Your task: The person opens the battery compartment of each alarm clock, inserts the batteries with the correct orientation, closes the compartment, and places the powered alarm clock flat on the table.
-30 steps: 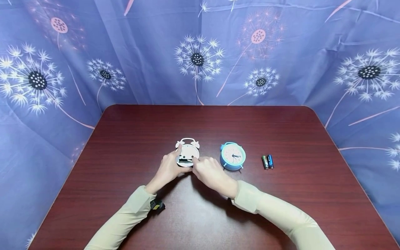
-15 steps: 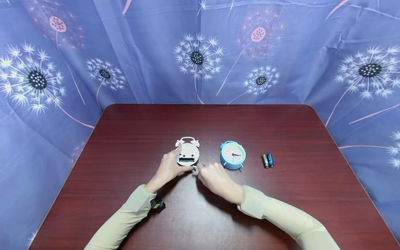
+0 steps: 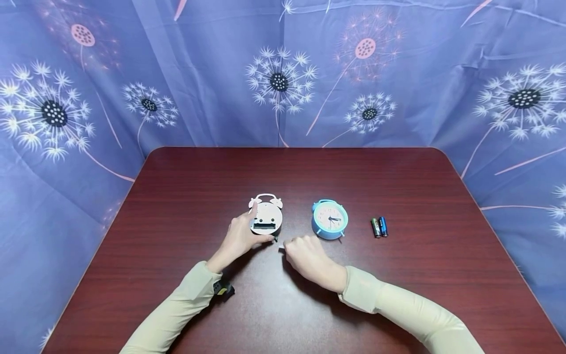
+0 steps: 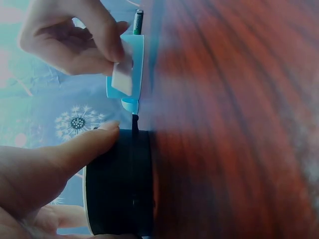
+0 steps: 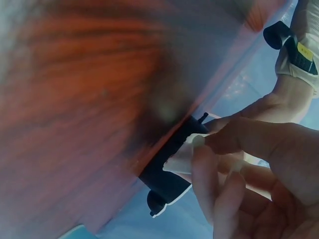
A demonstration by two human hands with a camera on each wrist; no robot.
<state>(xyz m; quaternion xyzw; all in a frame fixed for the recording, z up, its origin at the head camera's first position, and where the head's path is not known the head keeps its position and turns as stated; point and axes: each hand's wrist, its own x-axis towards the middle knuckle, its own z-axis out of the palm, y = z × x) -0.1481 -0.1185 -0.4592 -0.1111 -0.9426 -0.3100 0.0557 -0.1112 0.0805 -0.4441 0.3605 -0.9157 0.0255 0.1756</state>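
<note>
A white-backed alarm clock (image 3: 267, 216) with twin bells and a handle lies face down, an uncovered battery slot in its back. My left hand (image 3: 240, 233) grips it across the sides, thumb along the lower edge. From the left wrist view, the clock's side (image 4: 119, 184) shows black, resting on the table. Just to the right, my right hand (image 3: 307, 256) pinches a small white battery cover (image 5: 182, 157) between thumb and finger, held apart from the clock. The left wrist view also shows that cover (image 4: 122, 79) angled downward.
A light blue alarm clock (image 3: 329, 220) with its dial up stands right of the white-backed one. Farther right lie two batteries, one green (image 3: 376, 227) and one blue (image 3: 383, 226). Behind the reddish-brown table (image 3: 221, 172) hangs a blue dandelion-print curtain (image 3: 212, 73).
My right hand has drawn away from the clock, right and toward me, with the battery cover, leaving the battery slot uncovered. My left hand has stayed on the clock.
</note>
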